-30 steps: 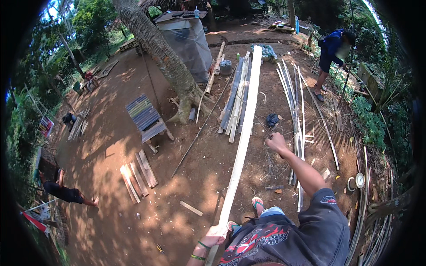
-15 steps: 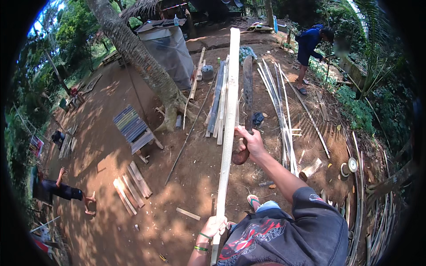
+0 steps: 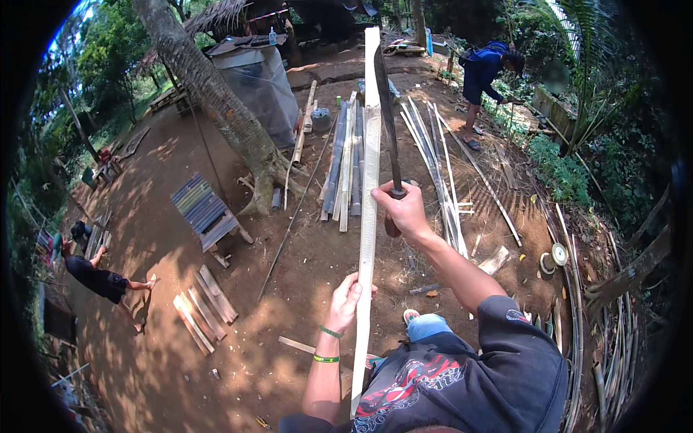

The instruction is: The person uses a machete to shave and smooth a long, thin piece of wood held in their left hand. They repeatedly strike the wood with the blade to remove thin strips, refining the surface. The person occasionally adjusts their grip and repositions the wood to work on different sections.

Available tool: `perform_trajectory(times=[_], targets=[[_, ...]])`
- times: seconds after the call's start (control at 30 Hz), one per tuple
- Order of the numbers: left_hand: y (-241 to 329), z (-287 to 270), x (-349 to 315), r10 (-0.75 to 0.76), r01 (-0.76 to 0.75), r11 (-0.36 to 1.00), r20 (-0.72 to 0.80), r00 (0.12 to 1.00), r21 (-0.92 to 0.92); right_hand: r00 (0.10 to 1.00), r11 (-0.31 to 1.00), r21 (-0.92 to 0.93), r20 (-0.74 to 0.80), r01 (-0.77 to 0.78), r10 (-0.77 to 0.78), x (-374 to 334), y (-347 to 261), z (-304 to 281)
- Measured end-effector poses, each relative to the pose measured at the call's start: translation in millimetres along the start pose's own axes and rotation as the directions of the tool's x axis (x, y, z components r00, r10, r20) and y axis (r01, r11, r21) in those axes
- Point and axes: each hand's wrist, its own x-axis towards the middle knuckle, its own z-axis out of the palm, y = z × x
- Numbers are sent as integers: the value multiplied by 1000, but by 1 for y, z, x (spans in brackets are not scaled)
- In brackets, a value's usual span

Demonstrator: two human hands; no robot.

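Note:
A long pale split-bamboo strip (image 3: 369, 166) stands nearly upright in front of me, its lower end by my shirt. My left hand (image 3: 342, 303) is closed round its lower half. My right hand (image 3: 406, 211) grips the handle of a machete (image 3: 390, 137), with its fingertips close to or touching the strip's right edge. The dark blade points away from me along that edge, its far part against or just behind the strip. A step in the strip's surface shows beside the blade.
Bamboo slats (image 3: 345, 159) and thin strips (image 3: 438, 166) lie on the dirt ahead. A slatted bamboo piece (image 3: 198, 206) stands left, near a leaning tree (image 3: 216, 94). Short boards (image 3: 204, 307) lie nearer. One person (image 3: 482, 76) stands far right, another (image 3: 101, 278) far left.
My left hand has slid up the strip. The machete has turned so that its blade now meets the strip's far part. The person at left has moved and bent forward.

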Motion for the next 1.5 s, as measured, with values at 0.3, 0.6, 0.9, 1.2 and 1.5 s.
perform_trajectory(times=[0.3,0.6,0.9,1.2,1.5], targets=[[-7,39,28,-129,172,981,-358,925,92,896,656,-628,403,419,-186,-19,13,-54],[2,77,18,-4,213,903,-489,872,372,766,274,-716,609,642,-206,36,11,-117],[-20,102,11,-63,233,908,-438,897,347,888,308,-853,319,422,-332,131,18,-185],[-32,99,27,6,194,914,-490,872,356,565,274,-497,763,823,-313,48,62,-141],[-80,98,3,-53,290,885,-541,840,363,749,384,-650,621,656,-229,120,53,-161]])
